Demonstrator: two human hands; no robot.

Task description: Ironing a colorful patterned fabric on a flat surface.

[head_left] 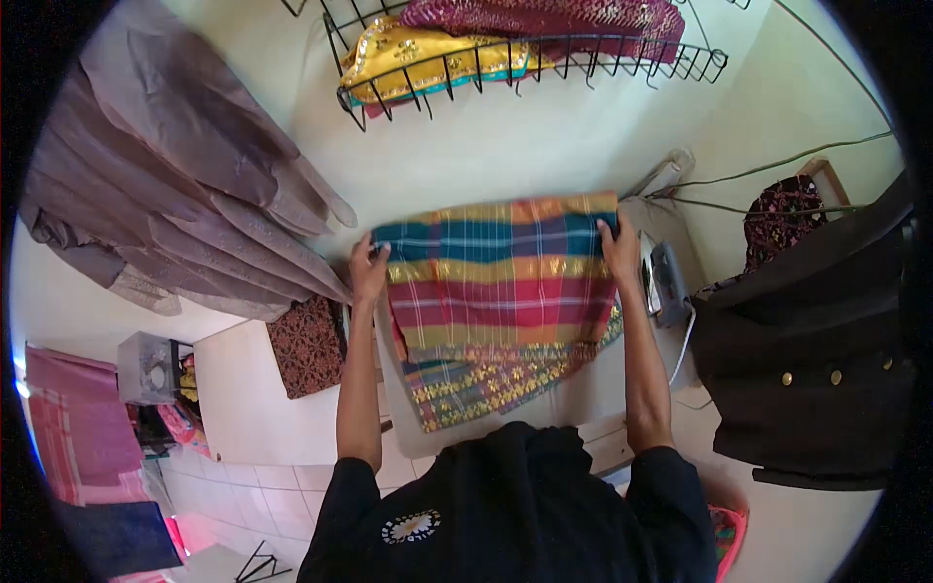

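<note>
Head view: so I'm standing here watching someone in a black T-shirt with a plaid cloth (505,291) spread across a pale board (595,387), right in front of them. Both hands are on it. The left hand (368,267) pinches the top left corner, and the right hand (619,248) pinches the right edge near the top, thumb over the fabric. Can't really see the fingers underneath on either side. A gold-flowered part (486,389) pokes out below the plaid; can't tell if it's the same piece or not. The iron (667,284) sits just beside the right forearm, white cord (684,340) trailing down. Off to the left, a dark patterned bundle (309,347) lies on a white table (253,418). Brown dress (194,175) hanging on the left, black jacket (816,360) with gold buttons on the right, and a wire rack (717,62) up top holding yellow (413,60) and maroon fabric (554,17).
</note>
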